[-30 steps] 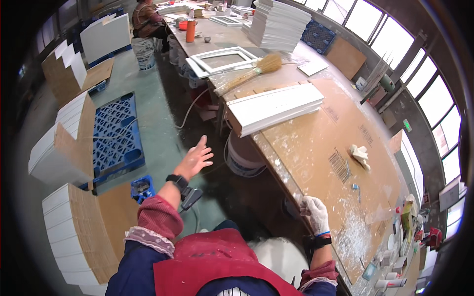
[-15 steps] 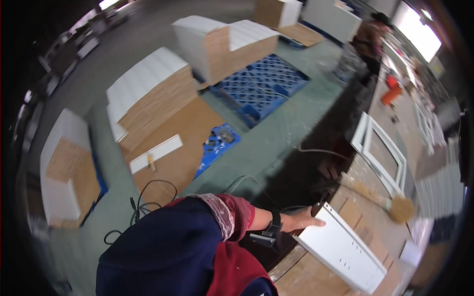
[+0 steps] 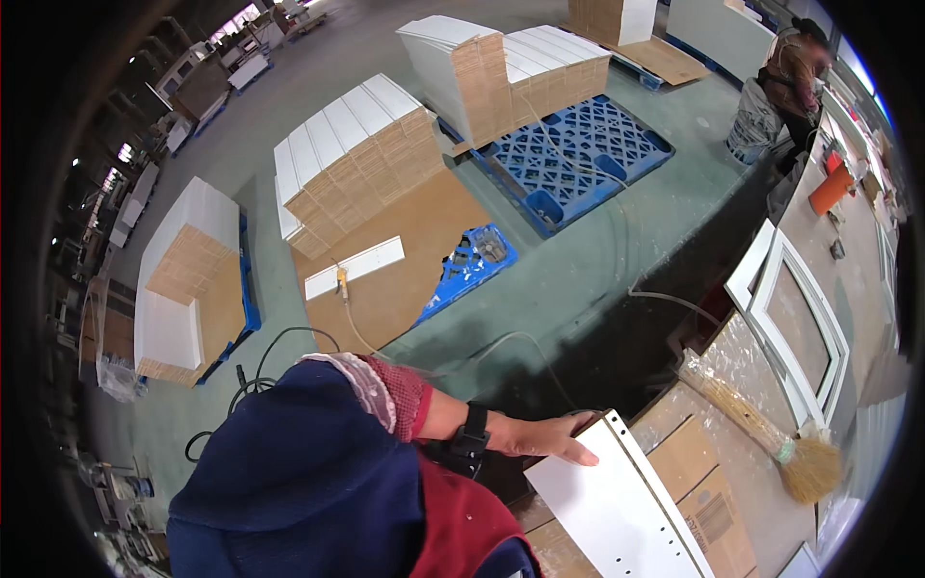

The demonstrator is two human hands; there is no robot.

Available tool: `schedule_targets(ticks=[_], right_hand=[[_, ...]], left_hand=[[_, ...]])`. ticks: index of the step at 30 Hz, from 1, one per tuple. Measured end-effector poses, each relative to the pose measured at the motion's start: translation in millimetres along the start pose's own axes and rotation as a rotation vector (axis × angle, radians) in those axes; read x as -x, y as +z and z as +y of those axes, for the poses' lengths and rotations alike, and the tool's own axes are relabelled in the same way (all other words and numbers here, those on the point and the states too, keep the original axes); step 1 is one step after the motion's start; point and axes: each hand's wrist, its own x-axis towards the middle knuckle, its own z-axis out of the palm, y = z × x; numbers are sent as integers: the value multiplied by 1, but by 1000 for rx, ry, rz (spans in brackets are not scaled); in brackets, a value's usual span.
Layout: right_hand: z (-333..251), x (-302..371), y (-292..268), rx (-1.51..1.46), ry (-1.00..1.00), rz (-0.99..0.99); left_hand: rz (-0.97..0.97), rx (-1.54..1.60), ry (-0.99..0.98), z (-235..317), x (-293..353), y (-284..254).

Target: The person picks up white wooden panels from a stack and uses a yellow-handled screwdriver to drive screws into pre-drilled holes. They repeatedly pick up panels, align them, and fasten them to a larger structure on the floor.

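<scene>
My left hand (image 3: 544,440), a dark watch on its wrist, reaches across from the left and grips the end of a white panel (image 3: 617,501). Its thumb lies on the panel's upper face; the other fingers are mostly hidden at the end edge. Small drilled holes run along the panel's right side and corner, and its near end passes out of the picture at the lower edge. Beneath and beside it, flattened cardboard (image 3: 708,506) covers the workbench (image 3: 732,371). My right hand is out of view.
Right of the panel lie a straw brush (image 3: 809,467) and white frames (image 3: 795,323). An orange cylinder (image 3: 831,190) stands farther along. Beyond the floor hose (image 3: 665,297) are a blue pallet (image 3: 578,159) and stacked white panels (image 3: 361,144). Another person (image 3: 795,82) sits at the far right.
The view has swung, so the stacks and bench items appear farther right. The panel, still in my left hand, now sits lower in the picture, its near end cut off.
</scene>
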Motion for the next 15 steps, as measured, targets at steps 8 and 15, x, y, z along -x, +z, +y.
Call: schedule_targets(ticks=[8, 15], right_hand=[[21, 31, -3, -139, 10, 3], [23, 86, -5, -211, 51, 9]], left_hand=[[7, -76, 39, 9, 6, -19], [11, -6, -143, 40, 64, -89]])
